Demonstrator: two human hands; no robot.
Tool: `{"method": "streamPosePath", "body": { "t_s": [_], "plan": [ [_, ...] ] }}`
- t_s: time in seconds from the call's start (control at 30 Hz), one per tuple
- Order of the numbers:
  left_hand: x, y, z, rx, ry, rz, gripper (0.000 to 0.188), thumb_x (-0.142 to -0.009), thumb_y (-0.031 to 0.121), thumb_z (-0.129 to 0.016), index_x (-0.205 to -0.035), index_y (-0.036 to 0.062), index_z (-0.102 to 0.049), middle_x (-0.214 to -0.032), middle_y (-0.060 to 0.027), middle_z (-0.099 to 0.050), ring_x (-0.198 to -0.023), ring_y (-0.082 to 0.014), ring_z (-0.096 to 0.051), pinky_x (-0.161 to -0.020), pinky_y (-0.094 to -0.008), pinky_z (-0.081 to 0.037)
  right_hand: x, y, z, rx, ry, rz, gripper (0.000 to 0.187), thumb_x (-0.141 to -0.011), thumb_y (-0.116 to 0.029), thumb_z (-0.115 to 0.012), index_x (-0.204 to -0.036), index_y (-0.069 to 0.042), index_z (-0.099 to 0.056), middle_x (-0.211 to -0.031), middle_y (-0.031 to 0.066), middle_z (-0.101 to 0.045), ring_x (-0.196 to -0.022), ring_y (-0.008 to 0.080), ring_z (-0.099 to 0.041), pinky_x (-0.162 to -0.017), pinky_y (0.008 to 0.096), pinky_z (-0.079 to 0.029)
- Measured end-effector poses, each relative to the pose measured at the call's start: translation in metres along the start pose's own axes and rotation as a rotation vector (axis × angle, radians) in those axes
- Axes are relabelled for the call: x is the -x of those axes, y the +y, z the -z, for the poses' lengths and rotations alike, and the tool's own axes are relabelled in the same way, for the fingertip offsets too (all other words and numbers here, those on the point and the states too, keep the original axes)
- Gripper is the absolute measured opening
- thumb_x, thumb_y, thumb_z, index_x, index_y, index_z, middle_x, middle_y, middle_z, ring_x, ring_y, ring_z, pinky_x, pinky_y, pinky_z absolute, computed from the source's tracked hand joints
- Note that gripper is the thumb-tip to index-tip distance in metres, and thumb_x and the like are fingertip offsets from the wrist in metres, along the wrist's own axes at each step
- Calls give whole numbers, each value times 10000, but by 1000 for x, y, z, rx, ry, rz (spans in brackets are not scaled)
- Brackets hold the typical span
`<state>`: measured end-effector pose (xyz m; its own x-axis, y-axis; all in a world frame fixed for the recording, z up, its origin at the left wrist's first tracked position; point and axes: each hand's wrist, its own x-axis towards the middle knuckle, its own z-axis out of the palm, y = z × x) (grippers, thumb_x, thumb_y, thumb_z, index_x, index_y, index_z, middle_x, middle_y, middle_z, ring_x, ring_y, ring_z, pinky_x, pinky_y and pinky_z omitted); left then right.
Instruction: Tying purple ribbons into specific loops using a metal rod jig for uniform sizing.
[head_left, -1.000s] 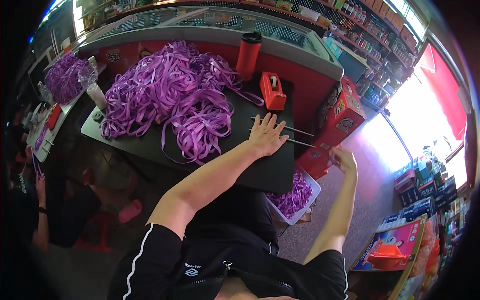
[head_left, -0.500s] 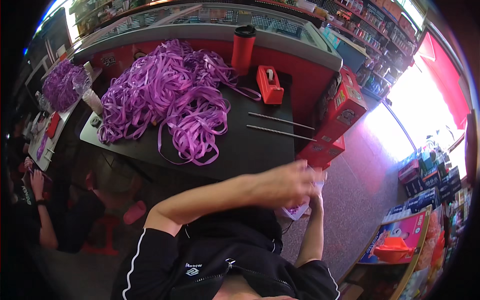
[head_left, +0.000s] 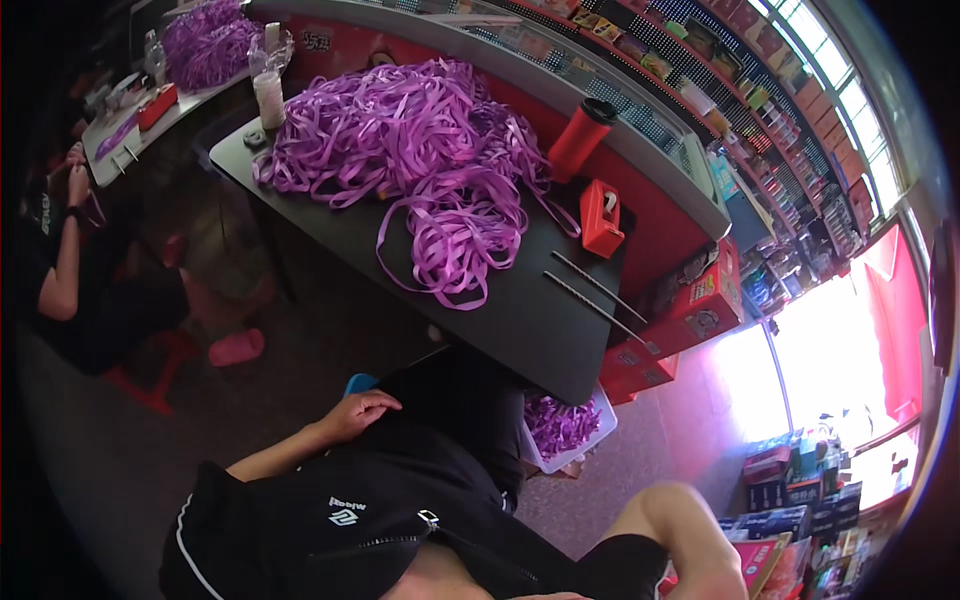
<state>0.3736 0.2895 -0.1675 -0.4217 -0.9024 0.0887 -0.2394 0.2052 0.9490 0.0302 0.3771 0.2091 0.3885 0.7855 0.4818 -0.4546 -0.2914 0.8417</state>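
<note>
My left hand (head_left: 360, 412) rests on my lap against black clothing, fingers loosely apart, holding nothing. Only the elbow and forearm of my right arm (head_left: 685, 525) show at the lower edge; the hand itself is out of view. In front of me is a black table (head_left: 520, 320) with a big heap of purple ribbon strips (head_left: 420, 150). Two thin metal rods (head_left: 595, 295) lie near its right end, beside a red tape dispenser (head_left: 603, 218) and a red tumbler (head_left: 582, 138).
A white bin of purple ribbon pieces (head_left: 565, 425) stands on the floor under the table's near corner. Red boxes (head_left: 700, 300) are stacked to the right. Another person (head_left: 70, 250) sits at the left by a second table; a pink slipper (head_left: 235, 347) lies on the floor.
My left hand has pulled back from the table and rods down to my lap. My right hand has risen past the lower edge, out of sight. The view has tilted.
</note>
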Motion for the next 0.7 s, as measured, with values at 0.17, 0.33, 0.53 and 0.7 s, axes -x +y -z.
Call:
{"method": "streamPosePath", "body": {
  "t_s": [0.17,0.33,0.53,0.7],
  "plan": [
    [-32,-11,-14,-79,-91,-107,190,-888,52,-507,-1038,37,-622,-1043,-95,-603,-969,-242,-588,-829,-306,-457,38,-17,-15,77,-146,-166,372,-787,-242,-594,-1140,-125,-584,-1183,16,-577,-1060,167,-517,-937,310,-363],
    [-41,-20,-18,-48,-95,-115,172,-892,63,-508,-1022,46,-620,-1010,-98,-599,-939,-248,-595,-805,-320,-465,62,-27,-27,117,-230,-256,302,-791,-205,-594,-1080,-116,-592,-1111,24,-583,-999,181,-527,-891,325,-378],
    [-27,-29,-15,-54,-95,-82,191,-906,74,-490,-1050,52,-614,-1038,-104,-600,-994,-256,-587,-847,-331,-455,88,-42,-47,108,-224,-357,219,-797,-160,-593,-1008,-104,-601,-1026,34,-591,-926,198,-539,-836,342,-397],
    [-29,-27,-16,-51,-70,-113,189,-908,94,-494,-1049,59,-616,-1037,-100,-597,-961,-256,-599,-804,-333,-470,102,-52,-58,95,-244,-420,150,-802,-123,-593,-948,-94,-609,-954,42,-598,-865,212,-549,-790,357,-412]
  ]
}}
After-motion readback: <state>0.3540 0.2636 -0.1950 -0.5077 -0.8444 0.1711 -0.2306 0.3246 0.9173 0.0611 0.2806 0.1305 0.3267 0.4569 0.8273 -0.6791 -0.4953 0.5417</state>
